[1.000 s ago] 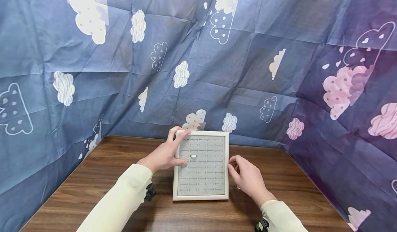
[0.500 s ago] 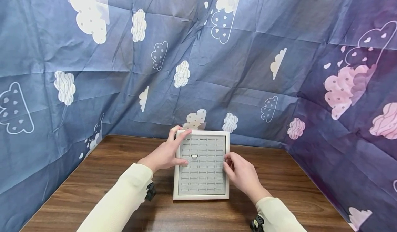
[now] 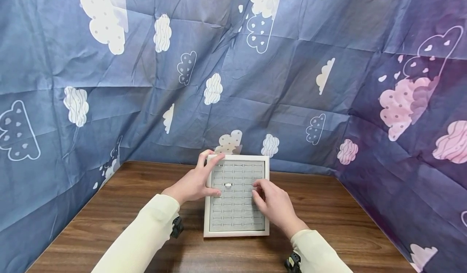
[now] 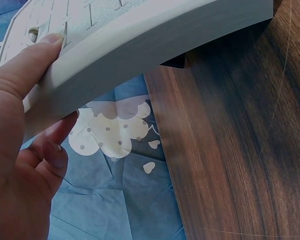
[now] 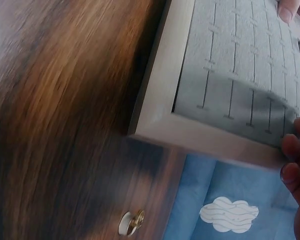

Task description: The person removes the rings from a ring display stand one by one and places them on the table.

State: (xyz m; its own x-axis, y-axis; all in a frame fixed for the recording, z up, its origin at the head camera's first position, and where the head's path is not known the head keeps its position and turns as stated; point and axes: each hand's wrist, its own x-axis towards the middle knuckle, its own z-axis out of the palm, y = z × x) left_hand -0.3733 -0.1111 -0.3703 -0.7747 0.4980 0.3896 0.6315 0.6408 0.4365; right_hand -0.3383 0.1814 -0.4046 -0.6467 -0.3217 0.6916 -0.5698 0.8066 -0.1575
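A ring display tray (image 3: 238, 214), white-framed with a grey slotted insert, leans upright on the table. My left hand (image 3: 192, 183) grips its upper left side, the thumb (image 4: 32, 60) pressed on the front and other fingers curled behind. A white ring (image 3: 228, 185) sits in a slot just right of that thumb. My right hand (image 3: 275, 203) is over the tray's right side, fingers loosely bent, fingertips pointing toward the ring, with nothing visible between them. In the right wrist view, another ring (image 5: 131, 223), white and gold-coloured, lies on the table beside the tray.
The brown wood-grain table (image 3: 153, 220) extends around the tray. Behind and at both sides hangs a blue cloth (image 3: 233, 62) with cloud prints. A black piece (image 4: 177, 62) shows under the tray in the left wrist view.
My right hand has moved left, from beside the tray's right edge to over its slotted insert. The left hand and the tray have stayed in place.
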